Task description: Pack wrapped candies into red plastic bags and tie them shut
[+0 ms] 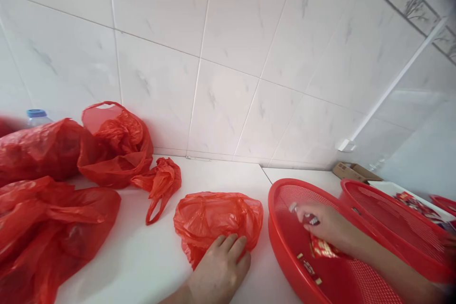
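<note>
My left hand (pixel 223 266) rests at the near edge of a red plastic bag (pixel 217 209), its fingers bent over the thin film and gripping it. The bag lies crumpled on the white table. Over the near red mesh basket (pixel 285 237), my right hand (pixel 326 228) is closed on small wrapped packets; a dark one (pixel 311 219) shows at its fingers, somewhat blurred. Just below that hand is a red and gold packet (pixel 322 248). Nearer to me in the basket lies a narrow dark red packet (pixel 309 268) with pale ends.
Several red plastic bags, one of them full (pixel 42 147), lie at the left by a blue-capped bottle (pixel 36 116). A small tied red bag (pixel 162 183) is closer. Right of my basket stand another red basket (pixel 388 209), a white tray (pixel 383 185) of packets and a cardboard box (pixel 356 171).
</note>
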Available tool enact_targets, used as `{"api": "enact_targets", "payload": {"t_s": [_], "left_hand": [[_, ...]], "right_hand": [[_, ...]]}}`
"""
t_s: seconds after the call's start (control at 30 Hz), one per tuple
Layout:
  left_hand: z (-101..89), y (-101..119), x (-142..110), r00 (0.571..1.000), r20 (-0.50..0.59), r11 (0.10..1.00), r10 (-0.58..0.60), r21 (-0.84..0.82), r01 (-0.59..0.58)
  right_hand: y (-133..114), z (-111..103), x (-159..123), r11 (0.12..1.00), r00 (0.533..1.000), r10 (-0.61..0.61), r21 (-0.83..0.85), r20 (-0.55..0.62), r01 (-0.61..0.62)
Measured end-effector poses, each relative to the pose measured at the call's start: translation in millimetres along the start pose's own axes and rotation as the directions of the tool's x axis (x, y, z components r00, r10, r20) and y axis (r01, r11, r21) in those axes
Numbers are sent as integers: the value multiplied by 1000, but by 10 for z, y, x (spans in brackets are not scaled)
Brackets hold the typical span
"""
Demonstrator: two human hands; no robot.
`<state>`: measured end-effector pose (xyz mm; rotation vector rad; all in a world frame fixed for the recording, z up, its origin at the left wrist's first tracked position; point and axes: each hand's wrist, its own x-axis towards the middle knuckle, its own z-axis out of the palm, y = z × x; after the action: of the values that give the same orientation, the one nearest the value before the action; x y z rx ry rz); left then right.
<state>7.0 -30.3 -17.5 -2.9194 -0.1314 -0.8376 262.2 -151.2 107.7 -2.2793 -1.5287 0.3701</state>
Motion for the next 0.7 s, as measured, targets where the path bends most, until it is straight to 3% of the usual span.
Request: {"api": "enact_targets", "payload": {"t_s": [0.1, 0.2, 0.3, 0.4, 0.47, 0.57, 0.7], "left_hand": [[78, 11, -7, 999, -32, 1000, 6, -1, -6], [169, 8, -22, 998, -59, 999, 29, 24, -27], [263, -2, -30, 995, -89, 997, 50, 61, -45], [358, -2, -29, 995, -87, 996, 47, 81, -40], [410, 4, -29, 996, -84, 995, 44, 90, -36], [443, 9, -28, 997, -74, 996, 32, 87, -25], [372, -12, -18, 999, -35, 999, 23, 41, -22]], "right_hand": [[-368, -184, 206, 996, 985, -74, -67, -157, 64], [-792, -25, 433, 977, 953, -213, -64, -215, 204], [-1102, 410, 625, 944, 936, -327, -86, -132, 318], [-1257, 850, 710, 916, 935, -352, -188, 45, 354], [-1301, 1011, 704, 897, 921, -344, -226, 181, 380], [-1345, 958, 634, 906, 902, -324, -181, 285, 383], [-1332, 497, 486, 958, 950, -262, -75, 172, 278]]}}
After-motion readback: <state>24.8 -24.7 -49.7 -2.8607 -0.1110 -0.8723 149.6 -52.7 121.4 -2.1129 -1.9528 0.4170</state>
